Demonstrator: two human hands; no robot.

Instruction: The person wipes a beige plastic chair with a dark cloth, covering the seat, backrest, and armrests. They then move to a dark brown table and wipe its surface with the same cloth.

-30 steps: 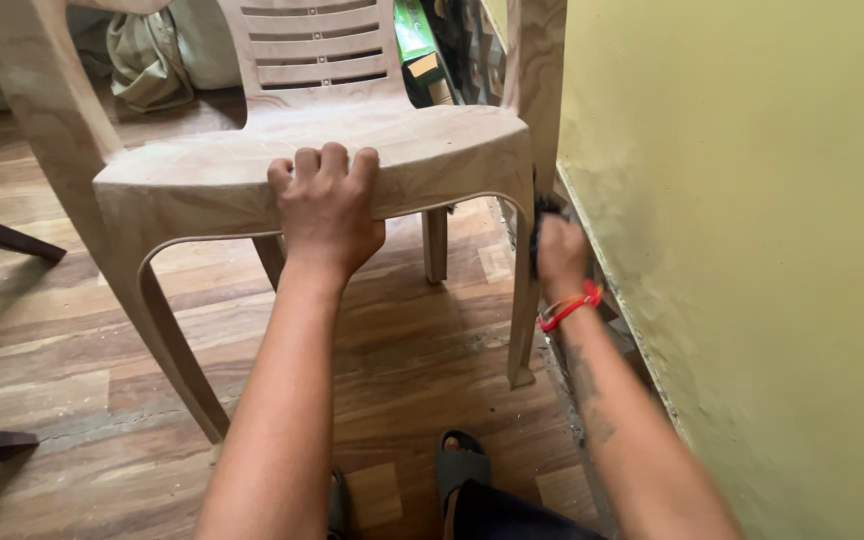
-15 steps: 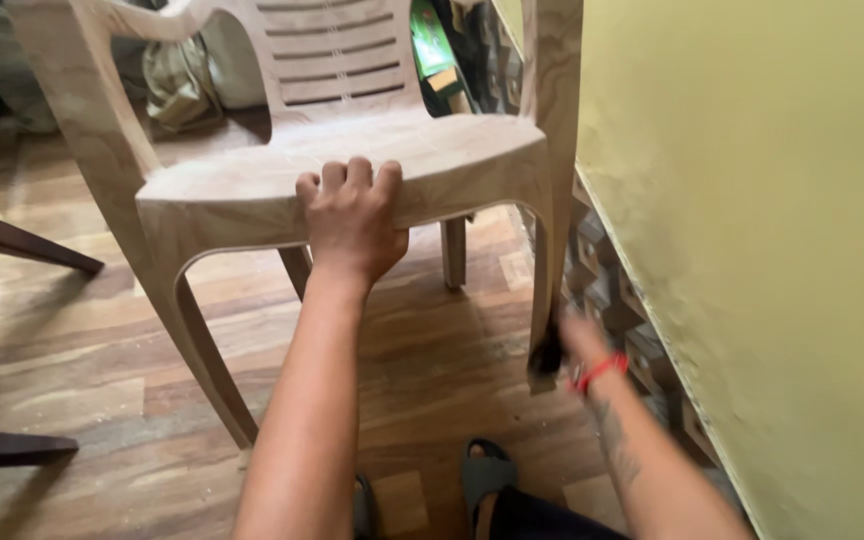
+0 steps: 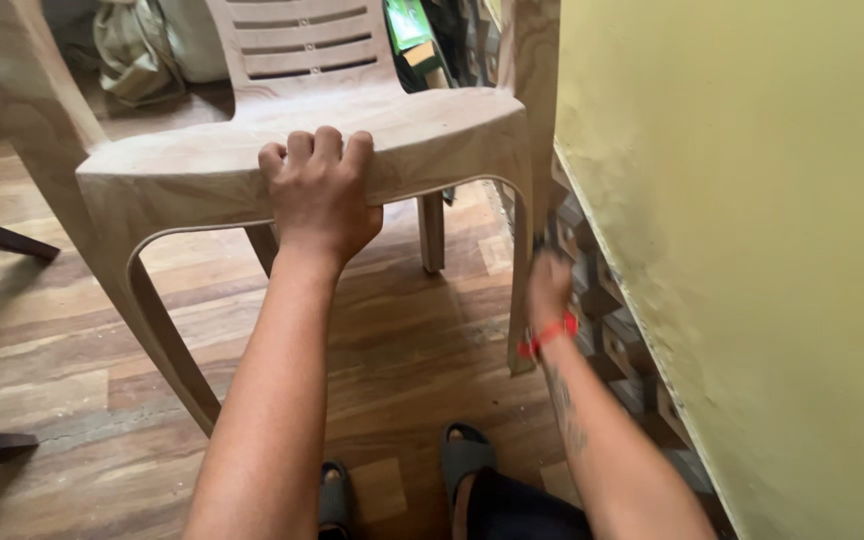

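Left hand grips chair seat; right hand at its leg.

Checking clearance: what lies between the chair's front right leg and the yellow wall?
In the head view, the right hand sits there, against the chair leg; behind it, patterned skirting under the yellow wall.

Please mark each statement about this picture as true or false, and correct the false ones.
1. The left hand grips the front edge of the plastic chair. True.
2. The right hand is beside the chair's front right leg. True.
3. The right wrist wears a blue band. False: the wrist band is red.
4. The chair lies on its side on the floor. False: it stands on its legs on the wooden floor.
5. A yellow-green wall is to the right of the chair. True.
6. The person's feet are bare. False: grey sandals show at the bottom edge.
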